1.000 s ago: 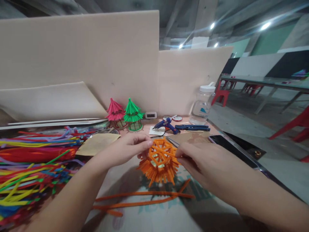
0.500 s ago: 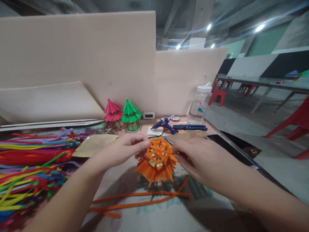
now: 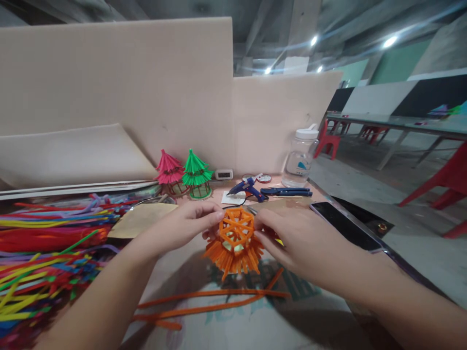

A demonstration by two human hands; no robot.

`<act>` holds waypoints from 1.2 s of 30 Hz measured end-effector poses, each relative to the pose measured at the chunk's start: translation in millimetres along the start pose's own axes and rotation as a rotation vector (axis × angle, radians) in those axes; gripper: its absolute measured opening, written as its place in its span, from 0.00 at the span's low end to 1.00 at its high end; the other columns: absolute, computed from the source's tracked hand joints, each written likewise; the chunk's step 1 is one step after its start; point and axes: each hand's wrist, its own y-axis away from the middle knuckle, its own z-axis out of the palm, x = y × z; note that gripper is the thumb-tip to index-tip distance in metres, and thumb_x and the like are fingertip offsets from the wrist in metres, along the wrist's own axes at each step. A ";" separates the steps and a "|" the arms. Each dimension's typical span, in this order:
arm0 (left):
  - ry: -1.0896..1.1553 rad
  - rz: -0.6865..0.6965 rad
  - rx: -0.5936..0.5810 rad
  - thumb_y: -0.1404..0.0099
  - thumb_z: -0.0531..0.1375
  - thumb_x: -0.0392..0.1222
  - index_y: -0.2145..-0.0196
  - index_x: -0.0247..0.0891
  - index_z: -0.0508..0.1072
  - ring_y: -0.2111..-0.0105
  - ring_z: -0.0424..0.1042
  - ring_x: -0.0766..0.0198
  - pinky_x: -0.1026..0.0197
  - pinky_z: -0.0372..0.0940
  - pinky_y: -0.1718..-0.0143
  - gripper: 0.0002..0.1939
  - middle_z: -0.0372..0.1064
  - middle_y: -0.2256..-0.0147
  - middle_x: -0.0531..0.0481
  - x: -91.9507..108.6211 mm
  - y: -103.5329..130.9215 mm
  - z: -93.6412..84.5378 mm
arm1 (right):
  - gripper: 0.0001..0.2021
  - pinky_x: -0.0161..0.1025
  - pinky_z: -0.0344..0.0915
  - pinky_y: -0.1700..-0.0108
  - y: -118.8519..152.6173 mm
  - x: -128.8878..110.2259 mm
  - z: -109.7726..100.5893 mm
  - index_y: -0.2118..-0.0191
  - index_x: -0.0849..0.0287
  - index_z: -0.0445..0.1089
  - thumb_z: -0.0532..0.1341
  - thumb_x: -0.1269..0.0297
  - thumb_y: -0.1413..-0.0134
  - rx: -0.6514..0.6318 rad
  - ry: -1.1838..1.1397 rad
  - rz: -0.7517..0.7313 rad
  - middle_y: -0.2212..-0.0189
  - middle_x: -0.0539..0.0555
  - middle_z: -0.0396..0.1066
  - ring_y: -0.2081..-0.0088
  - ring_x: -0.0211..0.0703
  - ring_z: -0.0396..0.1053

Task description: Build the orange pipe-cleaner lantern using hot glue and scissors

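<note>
An orange pipe-cleaner pavilion (image 3: 236, 238) is held tilted above the table, its spoked round frame up and its fringed skirt toward me. My left hand (image 3: 204, 219) pinches the left edge of the frame, some fingers hidden behind it. From the other side, my right hand (image 3: 277, 233) closes on the frame's right edge with thumb and fingertips; a bit of yellow shows by its fingers. Below it lie loose orange pipe cleaners (image 3: 219, 306) on the printed board.
Many coloured pipe cleaners (image 3: 47, 267) are heaped at left. Behind stand a pink pavilion (image 3: 170, 167), a green pavilion (image 3: 197, 170), a blue glue gun (image 3: 248, 189), pliers (image 3: 286, 192) and a water bottle (image 3: 301, 158). A phone (image 3: 343, 226) lies at right.
My right hand has moved slightly left and closed in against the frame's right edge. The pavilion turned a little. The left hand stays nearly where it was.
</note>
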 end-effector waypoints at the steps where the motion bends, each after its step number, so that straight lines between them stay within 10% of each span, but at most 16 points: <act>1: 0.000 -0.003 0.000 0.28 0.53 0.51 0.71 0.37 0.69 0.73 0.65 0.66 0.65 0.61 0.69 0.18 0.63 0.75 0.55 2.0 0.0 0.0 | 0.05 0.40 0.54 0.66 -0.4 -0.3 0.6 0.66 0.57 0.65 0.57 0.69 0.36 0.002 0.001 -0.002 0.70 0.50 0.71 0.67 0.43 0.68; 32: -0.151 -0.118 0.028 0.31 0.52 0.54 0.68 0.39 0.74 0.73 0.69 0.62 0.63 0.64 0.69 0.19 0.70 0.75 0.53 4.9 1.5 -9.8 | 0.04 0.38 0.51 0.69 -13.9 2.5 24.1 0.68 0.58 0.65 0.57 0.72 0.42 0.196 0.035 -0.058 0.75 0.49 0.68 0.72 0.41 0.63; 36: -0.368 -0.079 0.356 0.31 0.55 0.54 0.57 0.41 0.76 0.64 0.72 0.58 0.61 0.66 0.65 0.17 0.76 0.63 0.49 10.9 9.7 -8.9 | 0.04 0.37 0.51 0.69 -14.2 4.2 20.8 0.68 0.58 0.66 0.58 0.72 0.42 0.201 0.013 -0.069 0.75 0.49 0.68 0.73 0.40 0.63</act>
